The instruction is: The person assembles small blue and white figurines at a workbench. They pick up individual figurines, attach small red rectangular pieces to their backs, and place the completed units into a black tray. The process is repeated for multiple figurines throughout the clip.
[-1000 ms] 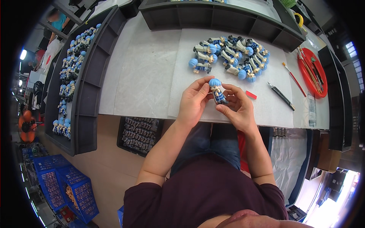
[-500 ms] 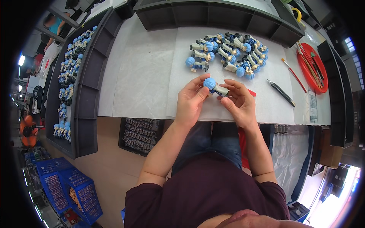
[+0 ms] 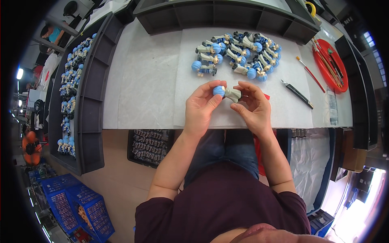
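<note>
Between my hands lies a small figurine (image 3: pixel 232 94) with a light blue head and a pale grey-white coat, on its side with its head to the left. My left hand (image 3: pixel 200 106) pinches it by the head between thumb and fingers. Around its dark foot end curl the fingers of my right hand (image 3: pixel 256 107), with the thumb just below the coat. Just beyond my hands, a cluster of similar figurines (image 3: pixel 242 56) lies on white paper (image 3: pixel 160 81). A red piece (image 3: pixel 267 96) shows partly behind my right hand.
A black craft knife (image 3: pixel 298 94) and a red-handled brush (image 3: pixel 311 74) lie to the right, near a red oval tray (image 3: pixel 343 83) of brushes. Black compartment trays border the table at the back (image 3: pixel 227 18) and left (image 3: pixel 90 121); the left one holds more figurines.
The figurine has been rolled in my fingers, so more of its pale coat now shows. My left hand still has its head. The whole view has shifted slightly.
</note>
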### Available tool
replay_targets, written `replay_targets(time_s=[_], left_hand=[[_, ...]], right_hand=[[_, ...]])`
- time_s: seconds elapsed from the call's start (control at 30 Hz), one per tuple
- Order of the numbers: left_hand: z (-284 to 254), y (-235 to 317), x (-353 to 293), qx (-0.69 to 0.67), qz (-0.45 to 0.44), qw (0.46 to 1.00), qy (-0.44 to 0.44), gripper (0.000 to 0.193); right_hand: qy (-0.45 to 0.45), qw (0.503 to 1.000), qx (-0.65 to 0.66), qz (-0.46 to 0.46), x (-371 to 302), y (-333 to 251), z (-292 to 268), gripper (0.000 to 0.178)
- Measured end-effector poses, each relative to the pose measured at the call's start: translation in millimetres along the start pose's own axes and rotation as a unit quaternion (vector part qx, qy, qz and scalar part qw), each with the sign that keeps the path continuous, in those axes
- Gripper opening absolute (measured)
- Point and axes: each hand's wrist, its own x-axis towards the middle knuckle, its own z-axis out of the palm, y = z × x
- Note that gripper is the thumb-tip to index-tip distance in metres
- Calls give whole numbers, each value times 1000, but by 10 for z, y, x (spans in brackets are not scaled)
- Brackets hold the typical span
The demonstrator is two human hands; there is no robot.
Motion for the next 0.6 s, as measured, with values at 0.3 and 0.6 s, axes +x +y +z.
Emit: replay_targets(time_s=[0.3,0.6], left_hand=[[-9,-14,9,-20,21,999,-20,41],[-41,4,-19,-50,11,998,-19,43]], right_hand=[[2,1000,-18,-18,4,2,-11,55],[27,998,-32,-41,-3,11,53,40]])
